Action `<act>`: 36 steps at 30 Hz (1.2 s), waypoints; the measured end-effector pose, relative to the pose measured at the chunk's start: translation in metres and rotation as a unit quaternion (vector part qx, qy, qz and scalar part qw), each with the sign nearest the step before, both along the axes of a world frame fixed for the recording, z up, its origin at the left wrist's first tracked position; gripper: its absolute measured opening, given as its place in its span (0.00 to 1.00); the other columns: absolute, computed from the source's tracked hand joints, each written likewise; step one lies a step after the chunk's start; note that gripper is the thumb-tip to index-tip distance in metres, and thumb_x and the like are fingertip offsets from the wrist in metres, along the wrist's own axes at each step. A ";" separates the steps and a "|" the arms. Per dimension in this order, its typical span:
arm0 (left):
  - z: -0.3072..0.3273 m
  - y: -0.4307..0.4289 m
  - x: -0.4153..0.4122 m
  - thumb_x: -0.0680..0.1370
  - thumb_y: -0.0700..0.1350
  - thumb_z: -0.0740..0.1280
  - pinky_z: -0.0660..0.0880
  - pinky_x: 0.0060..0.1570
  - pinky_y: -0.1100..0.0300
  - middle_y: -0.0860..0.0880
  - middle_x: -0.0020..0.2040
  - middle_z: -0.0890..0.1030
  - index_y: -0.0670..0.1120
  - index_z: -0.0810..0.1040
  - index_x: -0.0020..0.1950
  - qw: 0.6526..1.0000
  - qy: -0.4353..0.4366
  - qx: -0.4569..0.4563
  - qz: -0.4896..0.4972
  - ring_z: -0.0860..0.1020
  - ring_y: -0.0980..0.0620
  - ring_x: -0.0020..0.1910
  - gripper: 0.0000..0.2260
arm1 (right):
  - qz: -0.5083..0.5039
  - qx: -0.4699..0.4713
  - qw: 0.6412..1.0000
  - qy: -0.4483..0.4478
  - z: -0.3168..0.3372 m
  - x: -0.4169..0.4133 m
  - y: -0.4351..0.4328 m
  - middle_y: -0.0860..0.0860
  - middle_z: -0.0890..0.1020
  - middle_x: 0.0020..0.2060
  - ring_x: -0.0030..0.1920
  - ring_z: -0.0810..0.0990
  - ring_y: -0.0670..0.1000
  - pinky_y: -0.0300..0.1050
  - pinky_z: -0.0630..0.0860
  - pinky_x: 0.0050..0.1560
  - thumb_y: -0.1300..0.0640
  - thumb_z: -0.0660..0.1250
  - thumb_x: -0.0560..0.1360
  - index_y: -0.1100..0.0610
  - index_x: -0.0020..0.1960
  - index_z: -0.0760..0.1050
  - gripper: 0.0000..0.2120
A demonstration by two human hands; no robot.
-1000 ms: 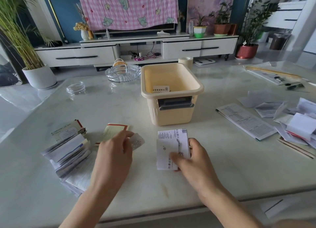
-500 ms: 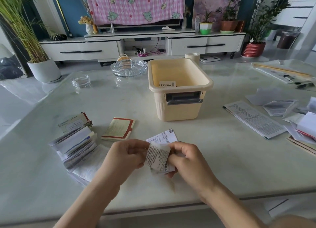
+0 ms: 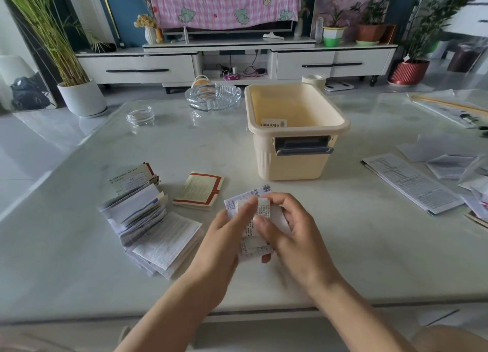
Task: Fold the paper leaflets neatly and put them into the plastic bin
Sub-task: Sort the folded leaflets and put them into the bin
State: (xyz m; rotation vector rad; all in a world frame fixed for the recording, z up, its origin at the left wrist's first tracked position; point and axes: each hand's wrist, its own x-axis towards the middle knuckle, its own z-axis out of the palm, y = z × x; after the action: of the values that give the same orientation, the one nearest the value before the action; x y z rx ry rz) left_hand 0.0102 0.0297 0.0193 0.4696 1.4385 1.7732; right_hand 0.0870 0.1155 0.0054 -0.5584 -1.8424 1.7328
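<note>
Centrally, near the front edge of the table [image 3: 79,246], between both hands: a small white leaflet [image 3: 254,219], covered in fine dark print, with a barcode on its far corner. Looks part-folded, with a narrower printed strip lying over the front; one piece or two, cannot tell. Blurred in places.

Runs lengthwise from near to far, long axis tilted a little to the right, barcode end pointing toward the plastic bin [image 3: 290,164]. Sits in front of that bin, apart from it; touching the tabletop or raised off it, impossible to say.

Left hand [image 3: 227,235]: fingers nearly straight, laid flat along the leaflet's front and left side, thumb hidden. Right hand [image 3: 287,227]: curled narrowly round the right edge, thumb pressed on the front, fingers wrapped behind.

Inside the cream bin, upright, grey handle on the near wall: one folded leaflet in the bin [image 3: 273,123], printed label showing, against the near wall.

Left of the hands, a slumped stack of folded leaflets [image 3: 148,219]; just beyond, a red-bordered leaflet [image 3: 199,189], folded flat. Off to the right, unfolded sheets [image 3: 412,182] lying flat.
</note>
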 end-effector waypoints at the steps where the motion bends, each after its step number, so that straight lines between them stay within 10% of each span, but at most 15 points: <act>1: 0.001 -0.001 0.001 0.73 0.50 0.63 0.73 0.30 0.58 0.41 0.43 0.79 0.41 0.76 0.57 0.999 -0.017 0.022 -0.026 0.76 0.50 0.34 0.17 | 0.003 -0.001 1.000 0.005 0.000 -0.001 -0.003 0.53 0.80 0.53 0.42 0.81 0.47 0.38 0.74 0.29 0.63 0.66 0.75 0.48 0.60 0.70 0.17; 9: 0.001 -0.008 -0.002 0.72 0.45 0.63 0.69 0.29 0.59 0.41 0.40 0.81 0.44 0.80 0.46 0.976 -0.191 0.098 -0.024 0.76 0.49 0.34 0.09 | -0.018 -0.010 1.000 0.006 0.007 -0.008 -0.017 0.52 0.83 0.48 0.36 0.82 0.43 0.34 0.71 0.26 0.61 0.67 0.74 0.51 0.61 0.65 0.18; 15: 0.005 -0.023 -0.008 0.73 0.44 0.66 0.70 0.25 0.60 0.38 0.38 0.77 0.39 0.76 0.44 0.991 0.001 0.076 0.110 0.74 0.49 0.30 0.08 | 0.019 -0.013 1.000 0.009 0.014 -0.020 -0.033 0.53 0.83 0.36 0.32 0.81 0.48 0.40 0.76 0.28 0.58 0.67 0.73 0.57 0.50 0.71 0.08; 20: 0.027 -0.049 -0.044 0.77 0.42 0.65 0.79 0.47 0.48 0.41 0.40 0.83 0.40 0.80 0.42 0.954 0.091 0.083 0.274 0.81 0.45 0.41 0.07 | 0.006 0.077 0.996 -0.039 0.014 -0.052 -0.025 0.49 0.81 0.33 0.33 0.80 0.48 0.41 0.79 0.38 0.66 0.66 0.74 0.56 0.42 0.76 0.06; 23: 0.040 -0.074 -0.066 0.79 0.42 0.61 0.80 0.46 0.49 0.43 0.46 0.84 0.41 0.78 0.48 0.950 -0.009 0.107 0.293 0.83 0.47 0.41 0.08 | -0.029 0.199 0.968 -0.148 0.011 -0.084 -0.003 0.46 0.78 0.38 0.40 0.77 0.46 0.37 0.74 0.46 0.62 0.69 0.72 0.56 0.47 0.76 0.05; 30: 0.047 -0.092 -0.071 0.78 0.44 0.62 0.77 0.48 0.50 0.36 0.55 0.80 0.39 0.77 0.55 0.959 -0.061 0.087 0.263 0.80 0.43 0.47 0.11 | 0.047 0.324 0.881 -0.341 0.010 -0.157 0.021 0.56 0.68 0.66 0.68 0.66 0.56 0.49 0.66 0.66 0.51 0.75 0.67 0.55 0.71 0.62 0.37; 36: 0.042 -0.093 -0.081 0.77 0.45 0.64 0.77 0.47 0.50 0.37 0.53 0.81 0.40 0.78 0.56 0.968 -0.084 0.083 0.221 0.80 0.45 0.45 0.12 | 0.066 0.298 0.854 -0.420 0.010 -0.171 0.030 0.53 0.77 0.46 0.50 0.76 0.55 0.42 0.69 0.45 0.47 0.79 0.61 0.55 0.43 0.72 0.21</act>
State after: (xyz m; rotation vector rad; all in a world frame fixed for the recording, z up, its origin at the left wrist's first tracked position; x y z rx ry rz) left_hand -0.0707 -0.0629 0.0616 0.0747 1.3522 2.2397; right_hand -0.0836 0.1456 0.0152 -1.0336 -2.9087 0.8892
